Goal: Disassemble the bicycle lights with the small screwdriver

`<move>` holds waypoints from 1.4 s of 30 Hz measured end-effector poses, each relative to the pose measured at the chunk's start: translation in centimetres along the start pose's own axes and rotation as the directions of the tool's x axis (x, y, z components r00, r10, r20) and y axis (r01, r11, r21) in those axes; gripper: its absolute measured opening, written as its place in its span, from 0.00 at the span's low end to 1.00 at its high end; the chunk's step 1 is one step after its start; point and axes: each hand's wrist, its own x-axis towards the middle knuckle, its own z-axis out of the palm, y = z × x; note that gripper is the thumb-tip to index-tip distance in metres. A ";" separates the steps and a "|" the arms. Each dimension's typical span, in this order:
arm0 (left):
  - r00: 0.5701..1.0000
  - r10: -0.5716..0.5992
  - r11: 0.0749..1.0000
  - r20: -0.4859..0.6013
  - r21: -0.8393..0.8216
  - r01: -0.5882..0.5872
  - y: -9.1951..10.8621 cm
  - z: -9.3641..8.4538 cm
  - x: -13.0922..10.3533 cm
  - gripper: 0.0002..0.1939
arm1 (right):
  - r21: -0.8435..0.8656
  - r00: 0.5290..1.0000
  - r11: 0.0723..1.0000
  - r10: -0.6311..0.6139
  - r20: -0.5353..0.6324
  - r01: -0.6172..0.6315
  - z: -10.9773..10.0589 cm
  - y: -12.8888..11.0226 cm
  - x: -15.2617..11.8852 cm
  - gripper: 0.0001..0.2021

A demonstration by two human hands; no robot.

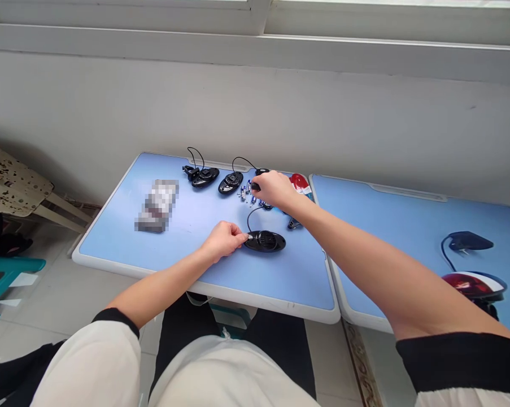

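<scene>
A glossy black oval device point(265, 241) lies near the middle of the blue table, a thin cable curving up from its left end. My left hand point(226, 240) is closed at that left end, fingertips pinched; what they hold is too small to name. Farther back, my right hand point(272, 187) is closed around a dark object that I cannot make out, above a group of small blue-and-silver batteries point(243, 193). Two similar black devices, one point(231, 183) near the batteries and another point(205, 177) farther left, rest toward the back edge.
A pixelated item point(157, 206) lies on the left of the blue table point(110, 226). A red, white and blue piece point(299, 183) sits behind my right forearm. On the adjoining right table are a black part point(470, 241) with a cable and a red-and-white device point(475, 284).
</scene>
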 end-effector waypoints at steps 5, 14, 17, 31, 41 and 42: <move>0.978 0.208 0.919 -0.025 0.348 -0.187 -0.3 -0.4 0.2 0.11 | -0.007 0.998 0.999 -0.035 0.051 0.036 1.9 -0.6 1.0 0.14; 0.963 0.269 0.837 0.014 0.491 -0.241 -0.2 -1.0 0.2 0.07 | 0.121 1.000 0.993 0.017 -0.026 -0.014 0.1 1.4 0.0 0.13; 0.953 0.292 0.828 0.084 0.476 -0.296 -0.2 -1.4 0.2 0.19 | 0.343 0.981 0.938 0.119 -0.156 -0.059 -1.7 4.1 -2.9 0.09; 0.939 0.285 0.938 0.192 0.148 -0.315 1.4 1.7 1.9 0.13 | 0.972 0.941 -0.200 0.286 0.182 -0.127 -1.3 3.3 -14.7 0.19; 0.848 -0.002 0.829 0.530 -0.473 0.297 1.0 -0.3 3.4 0.21 | 0.937 0.927 0.347 0.334 -0.174 0.051 1.1 0.2 -14.3 0.10; 0.855 0.010 0.831 0.518 -0.480 0.281 0.8 -0.2 3.4 0.21 | 0.923 0.916 0.376 0.339 -0.213 0.076 1.4 0.0 -14.1 0.09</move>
